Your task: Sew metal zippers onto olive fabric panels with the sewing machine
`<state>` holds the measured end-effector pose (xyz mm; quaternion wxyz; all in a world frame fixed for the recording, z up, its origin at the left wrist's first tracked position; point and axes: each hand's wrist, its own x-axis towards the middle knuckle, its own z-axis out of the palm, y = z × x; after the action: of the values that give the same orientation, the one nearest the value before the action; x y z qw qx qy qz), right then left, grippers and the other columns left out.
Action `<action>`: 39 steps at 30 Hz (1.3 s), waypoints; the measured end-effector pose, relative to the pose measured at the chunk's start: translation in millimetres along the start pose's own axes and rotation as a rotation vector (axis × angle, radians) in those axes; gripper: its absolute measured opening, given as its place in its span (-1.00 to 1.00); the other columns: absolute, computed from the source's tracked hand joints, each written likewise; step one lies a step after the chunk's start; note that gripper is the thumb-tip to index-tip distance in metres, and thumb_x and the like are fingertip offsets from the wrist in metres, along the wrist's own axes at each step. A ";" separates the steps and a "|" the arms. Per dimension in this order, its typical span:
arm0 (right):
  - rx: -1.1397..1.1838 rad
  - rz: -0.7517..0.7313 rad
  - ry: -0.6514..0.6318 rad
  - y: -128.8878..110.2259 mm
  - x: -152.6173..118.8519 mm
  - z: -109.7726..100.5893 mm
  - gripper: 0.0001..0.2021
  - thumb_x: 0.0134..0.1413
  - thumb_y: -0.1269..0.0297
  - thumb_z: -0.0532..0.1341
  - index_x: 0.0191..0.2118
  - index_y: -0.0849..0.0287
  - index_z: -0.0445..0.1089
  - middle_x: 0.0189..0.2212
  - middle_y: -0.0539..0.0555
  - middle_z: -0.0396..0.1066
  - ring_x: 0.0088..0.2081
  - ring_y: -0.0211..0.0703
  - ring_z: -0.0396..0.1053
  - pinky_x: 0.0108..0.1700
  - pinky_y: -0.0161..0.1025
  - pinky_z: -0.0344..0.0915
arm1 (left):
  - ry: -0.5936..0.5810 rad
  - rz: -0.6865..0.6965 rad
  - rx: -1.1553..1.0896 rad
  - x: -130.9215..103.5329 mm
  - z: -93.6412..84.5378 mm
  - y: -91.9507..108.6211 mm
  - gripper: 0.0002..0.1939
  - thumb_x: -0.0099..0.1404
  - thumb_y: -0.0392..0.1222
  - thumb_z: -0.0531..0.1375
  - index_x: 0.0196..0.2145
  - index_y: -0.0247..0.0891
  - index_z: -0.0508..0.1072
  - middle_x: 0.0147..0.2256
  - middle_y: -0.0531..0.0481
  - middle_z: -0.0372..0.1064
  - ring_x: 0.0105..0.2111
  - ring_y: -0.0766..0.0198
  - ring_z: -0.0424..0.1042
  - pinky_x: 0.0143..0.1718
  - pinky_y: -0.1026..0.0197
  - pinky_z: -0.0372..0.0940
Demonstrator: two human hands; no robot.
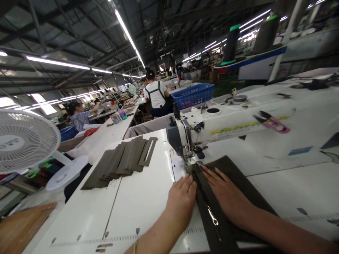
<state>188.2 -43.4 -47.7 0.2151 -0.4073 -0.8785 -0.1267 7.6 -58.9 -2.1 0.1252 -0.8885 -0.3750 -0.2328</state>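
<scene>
An olive-green fabric strip with a zipper (208, 199) runs under the presser foot (189, 158) of a white sewing machine (225, 123). Its metal zipper pull (214, 219) lies toward me. My left hand (181, 199) has curled fingers closed on the strip's left edge, close to the needle area. Flat on the cloth at the right is my right hand (229, 194), fingers stretched out and slightly apart, their tips near the presser foot. Beneath that hand and to its right spreads a larger dark green fabric panel (238, 176).
Overlapping green fabric pieces (124, 158) lie left on the white table (143, 204). Pink-handled thread snips (274, 123) rest on the machine arm. A white fan (29, 141) stands at the left edge. Beyond are a blue crate (192, 95) and co-workers (156, 93).
</scene>
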 end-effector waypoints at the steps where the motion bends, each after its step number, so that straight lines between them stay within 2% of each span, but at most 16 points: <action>1: 0.005 0.005 0.005 0.3 0.1 0.0 -0.50 0.09 0.41 0.00 0.20 0.22 0.07 0.15 0.19 0.15 0.16 -0.01 0.08 0.08 0.06 0.09 | -0.059 -0.008 0.007 2.2 5.5 -0.7 -0.75 0.32 -0.42 -0.05 -0.17 -0.41 0.40 -0.10 -0.26 0.41 -0.09 0.11 0.41 -0.03 0.05 0.36; 3: 0.011 0.026 0.016 0.4 0.2 -0.1 -0.48 0.09 0.42 0.00 0.20 0.23 0.05 0.15 0.18 0.15 0.16 -0.01 0.09 0.09 0.06 0.08 | -0.138 -0.023 0.003 3.4 11.4 -4.0 -0.76 0.31 -0.42 -0.03 -0.17 -0.43 0.40 -0.08 -0.28 0.38 -0.06 0.11 0.39 0.02 0.04 0.31; 5: 0.020 0.031 0.024 0.3 0.7 -0.7 -0.47 0.08 0.42 0.00 0.21 0.23 0.04 0.15 0.17 0.15 0.16 0.00 0.08 0.10 0.07 0.06 | -0.162 -0.026 -0.012 2.6 12.1 -7.4 -0.76 0.31 -0.41 -0.02 -0.14 -0.42 0.38 -0.04 -0.27 0.36 -0.02 0.11 0.35 0.05 0.04 0.28; 9: 0.023 0.024 0.036 0.4 2.4 -1.4 -0.49 0.08 0.41 0.00 0.20 0.24 0.07 0.13 0.17 0.18 0.15 -0.01 0.09 0.09 0.05 0.05 | -0.158 -0.031 -0.015 1.7 10.8 -9.6 -0.74 0.32 -0.42 -0.05 -0.12 -0.41 0.36 -0.02 -0.24 0.34 0.00 0.11 0.34 0.02 0.05 0.31; 15: -0.016 0.061 0.093 -0.5 5.7 1.3 -0.48 0.05 0.46 -0.04 0.18 0.18 0.10 0.13 0.13 0.19 0.13 -0.03 0.11 0.10 0.06 -0.03 | -0.123 0.025 0.039 5.3 13.7 -10.3 -0.74 0.31 -0.43 -0.09 -0.26 -0.41 0.38 -0.06 -0.30 0.36 -0.02 0.06 0.35 -0.12 0.07 0.40; 20: 0.076 0.130 0.057 -1.3 11.3 -5.7 -0.50 0.16 0.09 0.02 0.21 0.05 0.04 0.12 0.14 0.21 0.12 0.01 0.12 0.09 0.08 -0.05 | -0.145 0.052 0.089 1.4 15.4 -20.4 -0.67 0.31 -0.43 -0.14 -0.09 -0.38 0.33 -0.05 -0.23 0.36 -0.02 0.15 0.35 -0.14 0.13 0.40; 24: 0.134 0.146 0.044 1.4 15.1 -11.9 -0.51 0.19 0.04 -0.04 0.19 0.09 0.06 0.12 0.20 0.20 0.12 0.05 0.13 0.07 0.10 -0.04 | -0.154 0.121 0.088 -5.9 18.8 -35.1 -0.63 0.33 -0.39 -0.13 0.02 -0.33 0.28 -0.03 -0.21 0.35 -0.04 0.17 0.37 -0.15 0.17 0.40; 28: 0.217 0.139 -0.064 6.0 16.6 -16.8 -0.51 0.20 0.05 -0.07 0.18 0.13 0.08 0.13 0.27 0.17 0.12 0.12 0.14 0.05 0.14 0.01 | -0.171 0.188 0.045 -9.0 20.1 -46.7 -0.64 0.34 -0.32 -0.09 0.06 -0.32 0.24 0.00 -0.21 0.32 -0.02 0.15 0.35 -0.12 0.18 0.38; 32: 0.271 0.130 -0.090 6.8 17.0 -15.1 -0.46 0.16 0.06 -0.04 0.21 0.18 0.03 0.16 0.30 0.10 0.14 0.17 0.09 0.05 0.19 0.02 | -0.191 0.206 0.024 -5.1 18.5 -50.6 -0.65 0.33 -0.31 -0.05 0.06 -0.31 0.25 0.02 -0.20 0.31 -0.01 0.14 0.34 -0.11 0.19 0.37; 36: 0.231 0.160 -0.068 1.8 16.1 -8.9 -0.45 0.12 0.20 0.01 0.19 0.36 0.05 0.16 0.32 0.09 0.16 0.15 0.05 0.12 0.16 -0.03 | -0.195 0.167 0.027 3.4 14.8 -42.0 -0.68 0.31 -0.35 -0.06 -0.01 -0.30 0.30 -0.01 -0.20 0.33 -0.02 0.14 0.34 -0.13 0.16 0.38; 39: 0.182 0.153 -0.032 -1.8 13.3 -6.5 -0.48 0.09 0.31 0.02 0.18 0.35 0.08 0.15 0.30 0.12 0.17 0.08 0.04 0.15 0.10 -0.05 | -0.182 0.094 0.015 6.7 14.4 -29.0 -0.68 0.31 -0.40 -0.11 -0.05 -0.32 0.30 -0.01 -0.22 0.33 -0.03 0.15 0.35 -0.14 0.13 0.40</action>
<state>181.0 -38.3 -35.7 0.2462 -0.4540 -0.8560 -0.0231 -4.7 -29.2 -9.7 0.1079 -0.9216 -0.3446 -0.1423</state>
